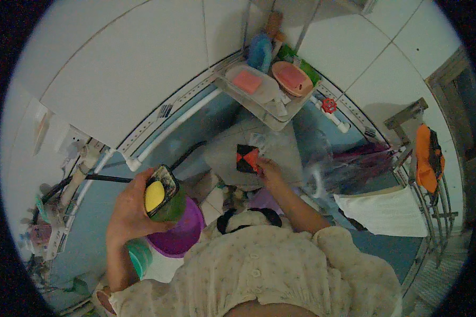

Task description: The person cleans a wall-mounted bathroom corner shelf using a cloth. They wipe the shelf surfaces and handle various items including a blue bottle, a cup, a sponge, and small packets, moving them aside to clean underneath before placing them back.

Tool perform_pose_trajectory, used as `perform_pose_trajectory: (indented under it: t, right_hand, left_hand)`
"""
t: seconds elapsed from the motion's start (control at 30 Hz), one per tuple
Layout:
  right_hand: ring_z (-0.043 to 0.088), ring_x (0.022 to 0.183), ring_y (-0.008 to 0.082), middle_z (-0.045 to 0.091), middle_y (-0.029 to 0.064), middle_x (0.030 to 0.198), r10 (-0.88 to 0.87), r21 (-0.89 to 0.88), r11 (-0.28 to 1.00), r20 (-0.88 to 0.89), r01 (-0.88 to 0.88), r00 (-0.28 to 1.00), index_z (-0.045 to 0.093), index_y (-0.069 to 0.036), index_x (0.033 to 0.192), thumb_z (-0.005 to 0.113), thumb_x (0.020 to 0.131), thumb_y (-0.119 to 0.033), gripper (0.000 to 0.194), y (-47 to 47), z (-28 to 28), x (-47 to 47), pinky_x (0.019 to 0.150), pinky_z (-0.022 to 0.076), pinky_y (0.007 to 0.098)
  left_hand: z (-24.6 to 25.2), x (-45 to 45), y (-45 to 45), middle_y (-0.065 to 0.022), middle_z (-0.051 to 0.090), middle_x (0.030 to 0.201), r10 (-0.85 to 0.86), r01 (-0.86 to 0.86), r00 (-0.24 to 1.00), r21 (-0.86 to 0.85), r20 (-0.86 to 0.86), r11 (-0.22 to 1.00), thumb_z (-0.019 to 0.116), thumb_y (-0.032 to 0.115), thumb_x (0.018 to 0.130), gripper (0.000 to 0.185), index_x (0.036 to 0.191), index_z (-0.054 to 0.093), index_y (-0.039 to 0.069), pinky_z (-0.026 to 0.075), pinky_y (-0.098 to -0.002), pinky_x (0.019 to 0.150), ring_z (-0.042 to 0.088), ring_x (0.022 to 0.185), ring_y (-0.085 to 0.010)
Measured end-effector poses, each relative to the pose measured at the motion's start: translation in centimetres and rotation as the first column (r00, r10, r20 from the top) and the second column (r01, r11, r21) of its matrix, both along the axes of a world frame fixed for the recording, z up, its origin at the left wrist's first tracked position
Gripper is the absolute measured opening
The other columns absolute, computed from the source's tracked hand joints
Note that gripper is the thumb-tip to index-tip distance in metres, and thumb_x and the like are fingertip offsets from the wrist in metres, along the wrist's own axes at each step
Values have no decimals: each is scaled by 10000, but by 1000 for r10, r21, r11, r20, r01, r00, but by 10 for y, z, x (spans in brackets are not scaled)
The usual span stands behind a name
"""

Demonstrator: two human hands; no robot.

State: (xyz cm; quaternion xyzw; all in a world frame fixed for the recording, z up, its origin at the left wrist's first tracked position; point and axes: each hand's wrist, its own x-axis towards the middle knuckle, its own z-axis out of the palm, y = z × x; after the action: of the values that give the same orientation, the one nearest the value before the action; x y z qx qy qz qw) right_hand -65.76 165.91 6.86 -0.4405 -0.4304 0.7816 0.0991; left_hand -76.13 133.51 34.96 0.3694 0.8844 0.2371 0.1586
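Note:
My left hand [123, 214] grips a green box-like container [173, 212] with a dark rim. An oval yellow piece [154, 196], like a bar of soap, sits in its opening. Over the grey surface ahead of me, the fingers of my right hand [269, 170] pinch the edge of a small red-and-black patterned square [246, 158]. What the square is made of is too blurred to tell. Just beyond it lies a crumpled clear wrapper [257, 139]. Below the green container stands a purple plastic tub [178, 237], partly hidden by it.
A corner shelf tray [277, 123] holds a pink soap in a dish [292, 75] and a blue bottle [258, 51]. A red valve handle [329, 105] juts from the right wall. White cloth [384, 214] and an orange item [425, 158] hang at right. A teal basin [139, 255] is lower left.

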Motion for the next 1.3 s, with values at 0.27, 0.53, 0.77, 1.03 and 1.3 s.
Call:
perform_pose_trajectory:
  t: [0.27, 0.53, 0.77, 1.03, 1.3]
  right_hand:
    - [574, 696, 161, 596, 60, 803, -250, -209, 950, -69, 231, 966, 563, -54, 882, 616, 845, -85, 72, 13, -31, -25, 600, 494, 279]
    - [601, 811, 207, 592, 89, 894, -397, -235, 897, -56, 374, 916, 544, -9, 961, 578, 860, -48, 113, 37, -80, -37, 708, 557, 311]
    - [597, 870, 213, 601, 109, 1014, -213, -74, 975, -48, 210, 976, 549, 2, 1036, 473, 933, -177, 221, 19, -35, -9, 808, 512, 341]
    - [586, 800, 200, 640, 90, 937, -225, 119, 968, 17, 222, 974, 577, -46, 990, 625, 830, -92, 172, -2, 107, 2, 712, 477, 355]
    - [604, 619, 177, 608, 113, 719, 538, 880, 231, -471, 415, 699, 549, -17, 822, 665, 799, -113, 152, 32, 433, 35, 497, 501, 297]
  left_hand:
    - [-5, -1, -6, -167, 577, 1099, 13, -15, 999, 38, 40, 999, 837, 240, 441, 949, 1266, 408, 47, 437, -386, 904, 549, 1049, -340]
    - [-5, -9, -6, -171, 582, 1096, 63, -63, 996, -2, 67, 998, 844, 244, 434, 954, 1263, 416, 42, 444, -380, 900, 562, 1034, -339]
    - [-10, -14, -5, -167, 586, 1101, 39, -41, 997, 35, 64, 999, 848, 249, 431, 948, 1254, 425, 43, 451, -369, 898, 565, 1041, -340]
    - [-13, -35, -4, -165, 563, 1138, 14, -13, 992, -12, 122, 1000, 869, 319, 425, 997, 1273, 418, 51, 453, -395, 901, 554, 1050, -346]
    - [-15, -49, -7, -265, 532, 1142, -73, 71, 993, 16, 90, 997, 753, 315, 614, 849, 1288, 387, -49, 463, -429, 858, 532, 1030, -413]
